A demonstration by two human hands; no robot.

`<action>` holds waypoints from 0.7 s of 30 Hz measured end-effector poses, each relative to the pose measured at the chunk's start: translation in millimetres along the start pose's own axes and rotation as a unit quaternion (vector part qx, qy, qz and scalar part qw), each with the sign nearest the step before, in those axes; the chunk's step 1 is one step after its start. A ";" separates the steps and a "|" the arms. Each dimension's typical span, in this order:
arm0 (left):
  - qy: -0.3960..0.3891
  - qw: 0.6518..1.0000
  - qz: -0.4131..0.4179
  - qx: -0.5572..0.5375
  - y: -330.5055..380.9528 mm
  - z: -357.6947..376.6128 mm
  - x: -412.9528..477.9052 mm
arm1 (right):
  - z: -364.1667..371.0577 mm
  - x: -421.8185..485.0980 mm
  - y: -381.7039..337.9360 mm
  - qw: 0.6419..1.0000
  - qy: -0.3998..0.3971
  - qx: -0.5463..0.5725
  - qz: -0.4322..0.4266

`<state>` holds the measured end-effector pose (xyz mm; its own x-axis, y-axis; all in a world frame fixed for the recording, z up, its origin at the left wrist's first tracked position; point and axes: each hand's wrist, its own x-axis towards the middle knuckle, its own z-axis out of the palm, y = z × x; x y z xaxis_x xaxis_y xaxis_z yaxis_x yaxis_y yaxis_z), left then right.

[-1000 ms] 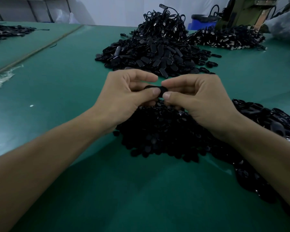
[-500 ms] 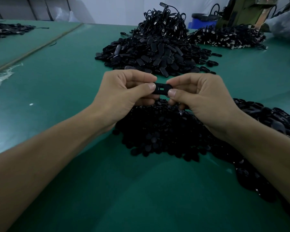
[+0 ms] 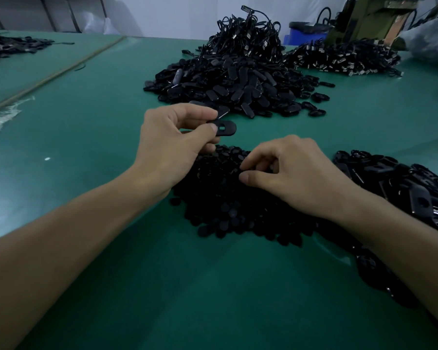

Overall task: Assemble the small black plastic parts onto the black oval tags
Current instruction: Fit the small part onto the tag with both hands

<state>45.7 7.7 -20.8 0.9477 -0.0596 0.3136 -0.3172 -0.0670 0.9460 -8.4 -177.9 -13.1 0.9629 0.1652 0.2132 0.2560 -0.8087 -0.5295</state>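
My left hand (image 3: 173, 142) pinches a black oval tag (image 3: 225, 127) between thumb and forefinger, holding it flat above the table; a small slot shows near the thumb. My right hand (image 3: 296, 173) rests low on the heap of small black plastic parts (image 3: 220, 198), with thumb and fingertips curled into the heap. Whether a part sits between those fingers is hidden. A pile of black oval tags (image 3: 233, 82) lies beyond the hands.
The green table (image 3: 91, 127) carries more black piles: corded pieces (image 3: 248, 31) behind the tags, another at the far right (image 3: 344, 58), a glossy heap (image 3: 410, 188) by my right forearm. A blue bin (image 3: 305, 34) stands at the back.
The hands have parted. My right hand let go of the tag and dropped onto the heap of small parts, while my left hand keeps the tag and has lifted it slightly leftward.
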 end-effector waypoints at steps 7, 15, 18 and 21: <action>0.002 1.000 0.006 -0.007 -2.5 1.0 -0.9 | 1.0 1.0 0.7 0.998 0.038 0.049 -0.031; -0.001 1.000 0.020 -0.013 -2.4 0.5 -1.7 | 0.5 0.8 0.3 0.993 0.062 0.096 -0.033; -0.013 1.000 0.009 -0.019 -2.4 1.0 -2.4 | -0.3 0.5 -0.4 0.994 0.076 0.068 -0.037; -0.025 0.999 0.012 -0.016 -1.9 1.7 -3.0 | -0.8 0.5 -1.6 0.993 0.083 0.067 -0.046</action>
<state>43.4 6.3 -23.7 0.9366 -0.1101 0.3326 -0.3379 -0.0328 0.9406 -8.4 -177.0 -11.5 0.9106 0.1299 0.3924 0.3616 -0.7102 -0.6040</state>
